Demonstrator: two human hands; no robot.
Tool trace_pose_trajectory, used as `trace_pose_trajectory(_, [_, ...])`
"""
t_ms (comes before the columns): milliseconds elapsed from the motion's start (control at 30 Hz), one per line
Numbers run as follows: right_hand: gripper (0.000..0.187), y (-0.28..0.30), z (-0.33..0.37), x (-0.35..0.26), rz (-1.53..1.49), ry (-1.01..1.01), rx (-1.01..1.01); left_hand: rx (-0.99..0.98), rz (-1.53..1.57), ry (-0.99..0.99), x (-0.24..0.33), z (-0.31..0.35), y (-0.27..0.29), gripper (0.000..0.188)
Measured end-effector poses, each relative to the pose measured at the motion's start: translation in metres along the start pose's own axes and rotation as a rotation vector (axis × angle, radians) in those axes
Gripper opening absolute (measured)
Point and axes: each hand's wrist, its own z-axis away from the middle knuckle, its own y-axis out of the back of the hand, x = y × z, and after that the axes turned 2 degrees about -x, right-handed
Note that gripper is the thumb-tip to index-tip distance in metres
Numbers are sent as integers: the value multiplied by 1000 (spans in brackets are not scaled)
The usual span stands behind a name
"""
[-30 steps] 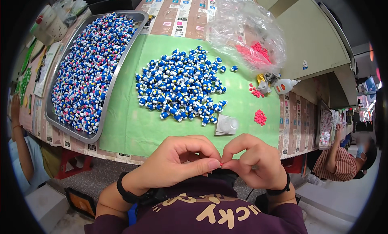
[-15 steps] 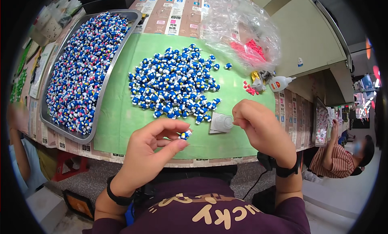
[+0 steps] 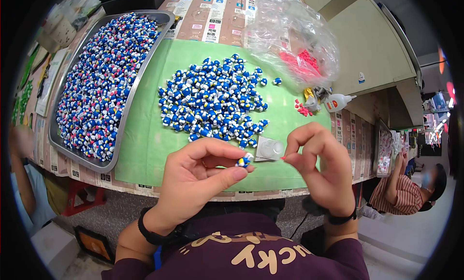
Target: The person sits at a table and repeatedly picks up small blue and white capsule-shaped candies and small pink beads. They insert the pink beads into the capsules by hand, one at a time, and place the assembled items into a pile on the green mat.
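Observation:
My left hand (image 3: 200, 176) pinches one small blue-and-white figurine (image 3: 244, 160) between thumb and fingers, above the near edge of the green mat (image 3: 145, 144). My right hand (image 3: 321, 166) holds a tiny pink piece (image 3: 283, 157) at its fingertips, a short gap to the right of the figurine. Just behind the two hands lies a small clear plastic square with a glue blob (image 3: 269, 148). A pile of several blue-and-white figurines (image 3: 212, 101) covers the middle of the mat.
A metal tray (image 3: 129, 103) heaped with finished figurines stands at the left. A clear plastic bag (image 3: 290, 43) with pink pieces, loose pink pieces (image 3: 303, 110) and a small glue bottle (image 3: 337, 102) sit at the right. Another person (image 3: 411, 193) sits to the far right.
My hands rose from my lap to the mat edge. The left hand picked up one figurine; the right hand reached near the plastic square and now holds a pink piece beside it.

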Motion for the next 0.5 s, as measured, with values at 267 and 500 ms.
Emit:
trace_pose_trajectory(267, [27,-24,4,-8,24,152,84,67,-58,-52,6,-1,-19,22])
trace_pose_trajectory(500, [29,-34,8,-5,116,147,115,49,-457,-298,0,1,-20,21])
